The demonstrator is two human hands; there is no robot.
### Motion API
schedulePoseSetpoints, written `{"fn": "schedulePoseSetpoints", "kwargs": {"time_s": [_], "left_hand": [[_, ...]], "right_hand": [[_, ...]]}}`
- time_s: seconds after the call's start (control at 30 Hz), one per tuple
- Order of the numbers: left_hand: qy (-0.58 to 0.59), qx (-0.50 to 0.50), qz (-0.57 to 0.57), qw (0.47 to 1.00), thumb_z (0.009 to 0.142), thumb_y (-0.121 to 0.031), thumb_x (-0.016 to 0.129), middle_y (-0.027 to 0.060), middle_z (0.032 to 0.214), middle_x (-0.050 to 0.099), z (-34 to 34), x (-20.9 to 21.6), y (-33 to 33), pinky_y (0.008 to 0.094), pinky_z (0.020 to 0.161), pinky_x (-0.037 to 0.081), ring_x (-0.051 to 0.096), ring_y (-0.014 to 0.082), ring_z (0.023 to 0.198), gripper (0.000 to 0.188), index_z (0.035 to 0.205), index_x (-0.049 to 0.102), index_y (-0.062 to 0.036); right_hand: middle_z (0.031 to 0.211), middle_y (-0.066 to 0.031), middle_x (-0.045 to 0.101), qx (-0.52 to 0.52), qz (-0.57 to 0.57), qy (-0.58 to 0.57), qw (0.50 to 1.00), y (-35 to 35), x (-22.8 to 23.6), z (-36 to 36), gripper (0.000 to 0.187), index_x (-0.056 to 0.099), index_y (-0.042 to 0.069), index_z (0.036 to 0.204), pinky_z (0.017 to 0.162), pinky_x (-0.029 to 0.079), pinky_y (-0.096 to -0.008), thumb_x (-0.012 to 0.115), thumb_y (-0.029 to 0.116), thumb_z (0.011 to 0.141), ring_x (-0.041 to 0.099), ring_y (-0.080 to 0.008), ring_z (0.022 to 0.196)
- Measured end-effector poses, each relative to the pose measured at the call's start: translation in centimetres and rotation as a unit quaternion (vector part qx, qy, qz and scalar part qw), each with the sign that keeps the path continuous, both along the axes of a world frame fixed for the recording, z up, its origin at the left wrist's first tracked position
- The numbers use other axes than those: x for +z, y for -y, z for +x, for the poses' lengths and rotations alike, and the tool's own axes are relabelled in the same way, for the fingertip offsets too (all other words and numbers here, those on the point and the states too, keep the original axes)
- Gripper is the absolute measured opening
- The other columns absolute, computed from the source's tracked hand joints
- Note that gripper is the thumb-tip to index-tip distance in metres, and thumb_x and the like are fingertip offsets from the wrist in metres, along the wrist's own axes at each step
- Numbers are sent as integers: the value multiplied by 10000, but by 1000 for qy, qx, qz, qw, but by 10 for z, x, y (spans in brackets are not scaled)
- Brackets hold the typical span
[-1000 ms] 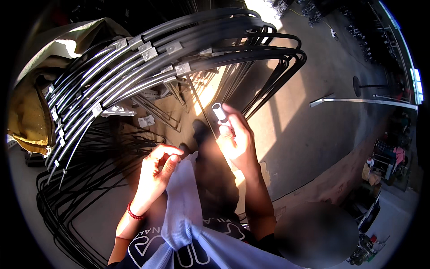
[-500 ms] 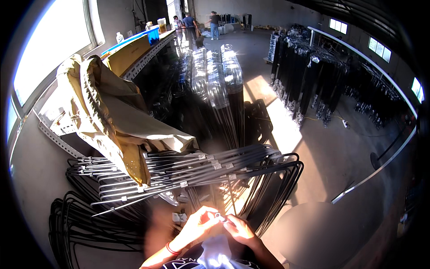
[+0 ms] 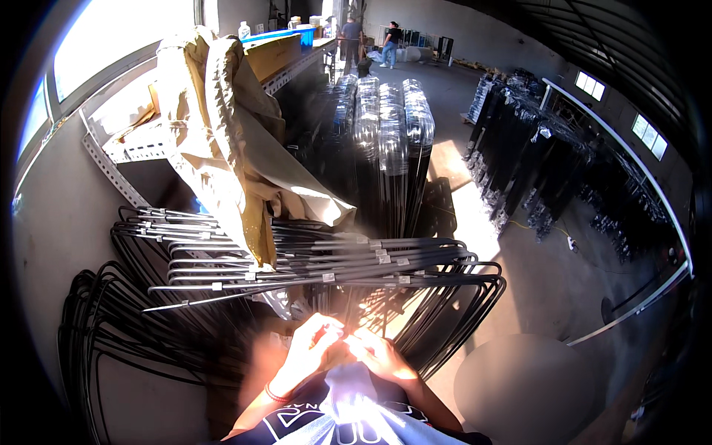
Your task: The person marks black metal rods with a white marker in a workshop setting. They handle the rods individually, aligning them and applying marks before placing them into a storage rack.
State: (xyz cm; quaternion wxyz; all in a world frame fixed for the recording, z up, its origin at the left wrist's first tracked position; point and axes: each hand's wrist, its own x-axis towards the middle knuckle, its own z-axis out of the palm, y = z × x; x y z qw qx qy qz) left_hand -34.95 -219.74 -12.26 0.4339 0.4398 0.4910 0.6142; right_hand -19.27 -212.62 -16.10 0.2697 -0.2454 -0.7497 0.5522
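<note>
Both hands are close together in front of my chest, in bright sunlight. My left hand [image 3: 310, 350] has thumb and fingers pinched at a small whitish piece [image 3: 335, 332], too small and overexposed to name. My right hand [image 3: 380, 357] is beside it with its fingers bent together; whatever is between them cannot be made out. Just beyond the hands lies a stack of bent black metal tubes [image 3: 326, 278], several with small white tags. A tan jacket [image 3: 237, 141] hangs over the shelf and down onto the tubes.
More bent black tubes [image 3: 93, 319] stand at the lower left. A perforated metal shelf [image 3: 111, 152] holds a blue tray [image 3: 306, 37]. Plastic-wrapped bundles [image 3: 393, 133] stand ahead, with hanging black bundles [image 3: 512, 141] and a white rail [image 3: 667, 211] at right. Several people [image 3: 390, 46] are far off.
The view has shifted, so the shelf and jacket appear farther right. My hands stay close together; the small piece, earlier visible between both hands, now shows at my left fingertips.
</note>
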Motion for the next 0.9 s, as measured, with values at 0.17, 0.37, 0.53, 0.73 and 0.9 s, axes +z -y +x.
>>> {"fn": "schedulePoseSetpoints", "kwargs": {"time_s": [0.17, 0.37, 0.53, 0.73, 0.9], "left_hand": [[-32, 42, -15, 998, 828, -25, 539, 36, 859, 563, -13, -14, 6, 219, 752, 429, 534, 94, 809, 141, 967, 552, -7], [-105, -5, -120, 987, 871, -88, 521, -12, 632, 505, -47, -52, 26, 185, 519, 381, 460, 45, 553, 127, 979, 535, -23], [-158, 50, -221, 961, 830, 58, 383, 51, 678, 552, -62, -83, 58, 210, 496, 397, 479, 79, 521, 217, 943, 546, -29], [-490, -119, -301, 810, 709, -74, 492, 148, 1019, 567, -93, -155, 129, 385, 859, 409, 477, 347, 1032, 333, 1033, 562, -35], [-349, -168, -481, 787, 829, -246, 430, 153, 944, 599, -77, -145, 154, 375, 799, 434, 535, 306, 966, 303, 966, 594, -32]], "right_hand": [[773, -87, 490, 18, 43, -15, 999, -4, -8, -8, 222, 559, 10, 1052, 575, 404, -266, 516, 102, 855, 509, -171, 634], [793, -81, 519, 31, -15, -36, 999, -6, -14, -14, 216, 554, -6, 1045, 599, 416, -255, 514, 75, 850, 516, -148, 661], [820, -62, 590, 41, -50, -6, 998, -4, -4, -16, 248, 536, -7, 1072, 628, 466, -240, 531, 61, 834, 584, -108, 725], [828, -80, 611, 63, -119, 37, 990, -1, 2, -24, 244, 538, 16, 1074, 682, 463, -258, 532, 118, 851, 597, -111, 772], [815, -72, 612, 80, -102, 30, 991, -4, -5, -25, 233, 532, 21, 1061, 675, 461, -252, 534, 126, 853, 597, -113, 770]]}}
